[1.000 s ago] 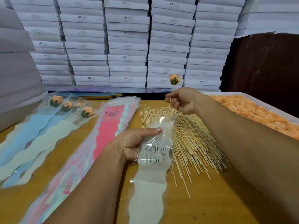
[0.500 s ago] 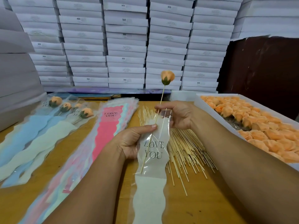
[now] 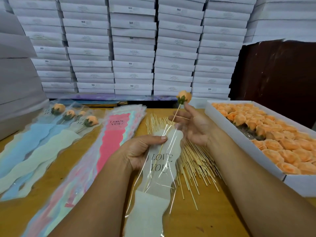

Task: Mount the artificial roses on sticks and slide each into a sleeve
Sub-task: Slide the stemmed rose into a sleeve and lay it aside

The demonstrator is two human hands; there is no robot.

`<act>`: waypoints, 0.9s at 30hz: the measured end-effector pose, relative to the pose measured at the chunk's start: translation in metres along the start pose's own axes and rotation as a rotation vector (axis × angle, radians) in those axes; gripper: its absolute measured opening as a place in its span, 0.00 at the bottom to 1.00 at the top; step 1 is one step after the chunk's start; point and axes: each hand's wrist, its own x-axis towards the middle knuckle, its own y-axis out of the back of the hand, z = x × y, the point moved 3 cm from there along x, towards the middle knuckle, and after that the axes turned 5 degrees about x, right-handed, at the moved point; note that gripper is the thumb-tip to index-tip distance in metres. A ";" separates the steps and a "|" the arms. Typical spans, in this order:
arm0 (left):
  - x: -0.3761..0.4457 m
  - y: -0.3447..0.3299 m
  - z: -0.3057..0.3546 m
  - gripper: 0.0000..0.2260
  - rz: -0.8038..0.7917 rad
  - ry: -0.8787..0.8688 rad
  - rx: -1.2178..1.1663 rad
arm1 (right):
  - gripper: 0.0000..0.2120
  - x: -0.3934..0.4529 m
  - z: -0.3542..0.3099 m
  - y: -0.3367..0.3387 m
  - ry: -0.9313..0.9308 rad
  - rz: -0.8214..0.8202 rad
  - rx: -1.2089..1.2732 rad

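Note:
My left hand grips a clear sleeve printed "LOVE YOU", thumb on top near its mouth. An orange rose sits on a thin wooden stick. The stick's lower part lies inside the sleeve and reaches down to the white paper section. My right hand is beside the sleeve mouth with its fingers relaxed. One fingertip touches the green base of the rose, and the stick crosses in front of the other fingers.
A pile of loose sticks lies under and right of the sleeve. A white tray of orange roses stands at the right. Empty sleeves are stacked left of centre, several sleeved roses lie further left, and white boxes are piled behind.
The stick has slid deeper into the sleeve. My right hand has let go of its pinch on the stick and now lies relaxed under the rose.

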 end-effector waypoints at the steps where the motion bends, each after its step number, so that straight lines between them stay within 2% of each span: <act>1: 0.000 -0.001 0.000 0.12 -0.010 0.001 0.008 | 0.22 0.001 -0.002 0.001 0.036 0.030 0.089; 3: -0.001 -0.004 -0.001 0.11 -0.032 0.013 0.016 | 0.18 0.004 -0.004 0.003 0.083 0.070 0.250; 5: -0.001 -0.007 -0.002 0.11 -0.059 0.027 0.015 | 0.20 0.009 -0.004 0.006 0.099 0.088 0.398; 7: 0.000 -0.010 -0.003 0.11 -0.078 0.042 0.029 | 0.23 0.013 -0.003 0.008 0.105 0.106 0.463; 9: 0.000 -0.011 -0.004 0.12 -0.072 0.065 0.051 | 0.19 0.016 -0.004 0.010 0.117 0.115 0.469; 12: 0.000 -0.011 -0.006 0.13 -0.049 0.080 0.071 | 0.11 0.017 -0.007 0.014 0.121 0.108 0.435; 15: 0.002 -0.009 -0.006 0.14 -0.025 0.070 0.074 | 0.07 0.016 -0.007 0.016 0.088 0.078 0.351; 23: 0.001 -0.011 -0.005 0.20 0.034 0.049 0.074 | 0.08 0.005 -0.002 0.004 -0.007 0.041 0.072; 27: 0.001 -0.012 -0.001 0.16 0.037 -0.005 0.054 | 0.08 0.000 -0.002 0.004 0.000 0.035 0.025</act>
